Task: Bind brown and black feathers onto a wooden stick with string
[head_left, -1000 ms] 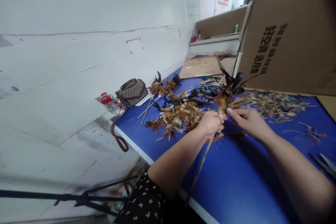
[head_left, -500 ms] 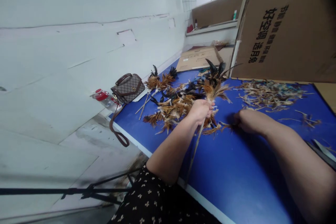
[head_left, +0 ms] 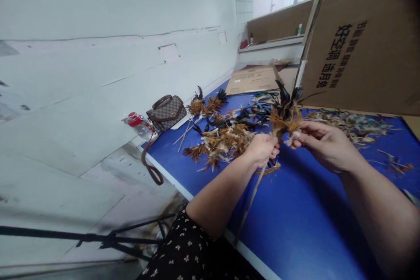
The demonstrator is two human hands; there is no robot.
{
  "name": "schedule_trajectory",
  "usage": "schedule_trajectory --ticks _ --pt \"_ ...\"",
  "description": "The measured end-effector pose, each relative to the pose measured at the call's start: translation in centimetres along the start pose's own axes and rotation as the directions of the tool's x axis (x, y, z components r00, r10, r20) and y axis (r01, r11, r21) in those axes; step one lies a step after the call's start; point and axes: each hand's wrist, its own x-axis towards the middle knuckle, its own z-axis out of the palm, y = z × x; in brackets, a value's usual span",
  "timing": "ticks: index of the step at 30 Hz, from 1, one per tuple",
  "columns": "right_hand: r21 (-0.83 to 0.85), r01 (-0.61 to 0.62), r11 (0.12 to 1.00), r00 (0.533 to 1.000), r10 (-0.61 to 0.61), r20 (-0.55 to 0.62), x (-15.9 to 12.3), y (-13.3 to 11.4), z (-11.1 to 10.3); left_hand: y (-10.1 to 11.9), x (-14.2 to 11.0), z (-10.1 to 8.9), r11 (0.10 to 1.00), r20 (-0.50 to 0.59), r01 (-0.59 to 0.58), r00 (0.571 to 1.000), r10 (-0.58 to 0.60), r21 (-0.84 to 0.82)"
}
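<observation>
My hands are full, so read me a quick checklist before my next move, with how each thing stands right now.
1. Stick gripped: ok, the left hand is closed around it, just below the feather bundle.
2. Feather tuft in hand: ok, the right hand pinches it.
3. Tuft touching the bundle: cannot tell, they overlap in this view.
4. Bundle tied firmly to the stick: cannot tell, the left hand hides part of the join.
5. More feathers nearby: ok, a brown pile lies beside the left hand.
6. Handbag and bottle away from both hands: ok.
</observation>
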Motion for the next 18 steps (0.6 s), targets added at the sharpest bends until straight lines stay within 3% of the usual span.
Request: schedule_trajectory --ticks 7,13,18 --pt "0.015 -0.014 1.0 1.0 0.014 0.003 0.3 1.5 0.6 -0.1 -0.2 0.2 1.0 0.043 -0.007 0.999 0.007 -0.006" --pt "-0.02 -0.097 0.995 0.988 0.094 -0.119 0.6 3.2 0.5 -0.2 -0.3 0.5 1.0 0.042 0.006 0.999 -0.006 0.0" --pt "-0.049 -0.116 0.992 0.98 0.107 -0.17 0.6 2.9 1.4 -0.8 -0.1 0.6 1.0 0.087 0.006 0.996 -0.005 -0.005"
